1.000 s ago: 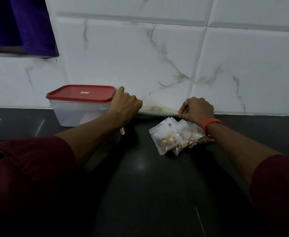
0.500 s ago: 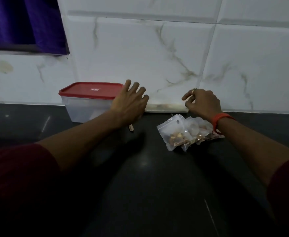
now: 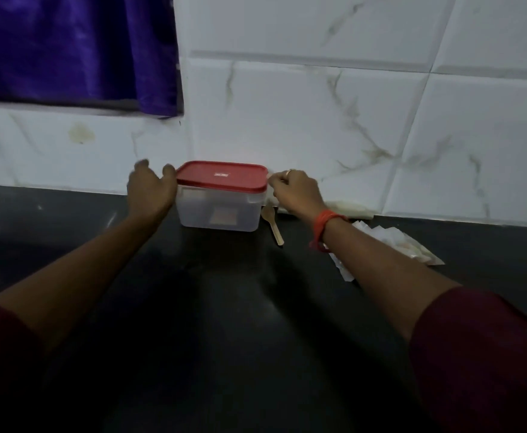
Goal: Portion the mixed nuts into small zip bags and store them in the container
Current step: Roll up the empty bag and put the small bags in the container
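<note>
A clear plastic container (image 3: pixel 218 210) with a red lid (image 3: pixel 221 176) stands on the black counter against the tiled wall. My left hand (image 3: pixel 151 192) is at its left side, fingers apart, fingertips touching the lid's left edge. My right hand (image 3: pixel 296 192) is at the right side, fingers curled and pinched on the lid's right corner. Small zip bags of mixed nuts (image 3: pixel 402 242) lie in a pile on the counter to the right, partly hidden behind my right forearm.
A small wooden spoon (image 3: pixel 273 225) lies just right of the container. A flat pale packet (image 3: pixel 349 210) rests along the wall's base behind my right wrist. A purple curtain (image 3: pixel 68 48) hangs at the upper left. The dark counter (image 3: pixel 224 307) stretches toward me.
My left hand moved from the container's right side to its left side. My right hand left the bags and came to the lid's right corner. The view shifted left.
</note>
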The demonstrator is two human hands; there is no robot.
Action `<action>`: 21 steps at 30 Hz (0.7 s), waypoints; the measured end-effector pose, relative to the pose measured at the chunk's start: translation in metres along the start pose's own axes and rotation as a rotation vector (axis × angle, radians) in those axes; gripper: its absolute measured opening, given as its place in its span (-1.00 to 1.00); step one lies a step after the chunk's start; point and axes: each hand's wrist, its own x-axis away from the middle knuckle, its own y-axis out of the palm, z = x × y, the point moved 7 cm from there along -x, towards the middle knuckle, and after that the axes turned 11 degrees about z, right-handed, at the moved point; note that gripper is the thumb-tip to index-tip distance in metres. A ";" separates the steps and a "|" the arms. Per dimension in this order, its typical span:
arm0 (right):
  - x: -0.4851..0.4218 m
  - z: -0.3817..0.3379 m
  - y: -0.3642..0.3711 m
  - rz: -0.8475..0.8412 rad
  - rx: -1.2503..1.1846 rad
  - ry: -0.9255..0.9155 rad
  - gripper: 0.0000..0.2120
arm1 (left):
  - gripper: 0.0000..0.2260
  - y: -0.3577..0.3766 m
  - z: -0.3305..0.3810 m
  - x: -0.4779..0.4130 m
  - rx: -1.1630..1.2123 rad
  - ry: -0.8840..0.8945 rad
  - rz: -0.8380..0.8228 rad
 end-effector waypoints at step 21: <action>0.174 -0.017 -0.137 0.083 -0.215 0.142 -0.64 | -0.70 -0.122 0.038 0.169 0.417 -0.153 -0.496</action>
